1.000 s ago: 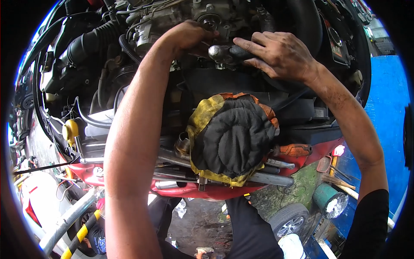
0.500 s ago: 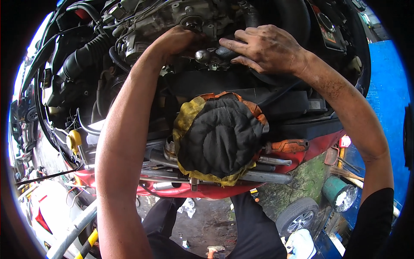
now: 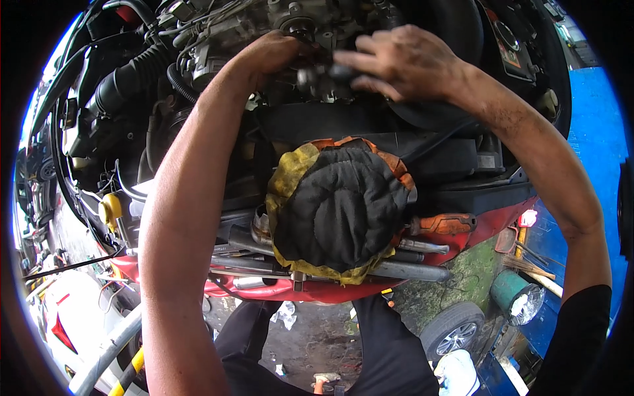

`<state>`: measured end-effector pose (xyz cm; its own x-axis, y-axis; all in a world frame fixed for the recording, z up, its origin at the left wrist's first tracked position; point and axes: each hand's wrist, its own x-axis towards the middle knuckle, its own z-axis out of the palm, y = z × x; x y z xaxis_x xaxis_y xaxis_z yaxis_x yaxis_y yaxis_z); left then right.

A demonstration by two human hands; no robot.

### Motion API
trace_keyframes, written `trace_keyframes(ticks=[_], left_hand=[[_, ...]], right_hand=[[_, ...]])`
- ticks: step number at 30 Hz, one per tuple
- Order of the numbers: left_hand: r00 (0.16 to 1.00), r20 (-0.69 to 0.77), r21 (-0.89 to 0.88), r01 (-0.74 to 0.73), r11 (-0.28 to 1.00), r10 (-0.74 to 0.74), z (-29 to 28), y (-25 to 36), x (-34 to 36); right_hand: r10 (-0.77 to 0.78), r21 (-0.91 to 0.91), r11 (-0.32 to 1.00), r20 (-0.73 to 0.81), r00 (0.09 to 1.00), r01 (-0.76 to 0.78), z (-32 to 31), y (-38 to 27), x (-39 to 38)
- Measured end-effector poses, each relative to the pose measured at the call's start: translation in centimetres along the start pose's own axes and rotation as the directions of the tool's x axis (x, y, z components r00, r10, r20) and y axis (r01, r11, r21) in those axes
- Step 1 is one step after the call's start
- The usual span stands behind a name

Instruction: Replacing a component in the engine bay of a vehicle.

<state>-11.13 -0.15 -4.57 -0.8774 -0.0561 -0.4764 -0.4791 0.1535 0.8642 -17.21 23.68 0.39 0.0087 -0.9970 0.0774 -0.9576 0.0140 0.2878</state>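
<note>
At the top middle, my left hand (image 3: pixel 276 51) reaches into the engine (image 3: pixel 231 30) beside a round metal opening (image 3: pixel 298 28). Its fingertips are hidden among the parts, so their grip does not show. Just to its right is a tool with a rounded metal head and a dark handle, which looks like a ratchet wrench (image 3: pixel 306 80). My right hand (image 3: pixel 411 65) is closed loosely about the handle, index finger above and thumb below. Motion blurs that hand and the tool.
A black padded bundle (image 3: pixel 340 208) with yellow and orange cloth edges rests at the front of the engine bay. Around it lie an orange-handled tool (image 3: pixel 444 224) and several metal tools. A wheel (image 3: pixel 454 331) and a green bucket (image 3: pixel 517 295) stand on the floor.
My right hand has shifted slightly up and is now blurred, along with the tool. My left hand stays at nearly the same spot, and the whole view has shifted a little.
</note>
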Motion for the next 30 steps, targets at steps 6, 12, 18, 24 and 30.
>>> trace_keyframes(ticks=[6, 12, 18, 24, 30], left_hand=[[0.998, 0.046, 0.119, 0.028, 0.993, -0.033, -0.6, -0.3, 0.4], [0.997, 0.033, 0.173, 0.067, 0.983, -0.074, -0.2, 0.3, -0.6], [0.998, 0.009, 0.114, 0.066, 0.991, -0.067, -1.0, 0.1, -0.8], [0.995, 0.081, -0.091, 0.061, 0.994, -0.054, -0.5, 0.1, -1.0], [1.000, 0.010, -0.002, 0.011, 1.000, -0.011, -0.2, 0.5, -1.3]], right_hand=[[0.033, 0.003, 0.999, 0.014, 0.999, -0.033, 0.2, 0.0, -0.1], [0.000, 0.184, 0.983, 0.034, 0.999, -0.006, -0.3, 0.5, -0.4], [-0.004, 0.139, 0.990, -0.109, 0.994, 0.020, 0.3, 0.1, -0.3], [-0.177, 0.039, 0.982, -0.112, 0.978, 0.182, 0.6, 0.4, 0.5], [-0.082, 0.028, 0.996, -0.083, 0.993, 0.084, 0.4, 0.1, 1.2]])
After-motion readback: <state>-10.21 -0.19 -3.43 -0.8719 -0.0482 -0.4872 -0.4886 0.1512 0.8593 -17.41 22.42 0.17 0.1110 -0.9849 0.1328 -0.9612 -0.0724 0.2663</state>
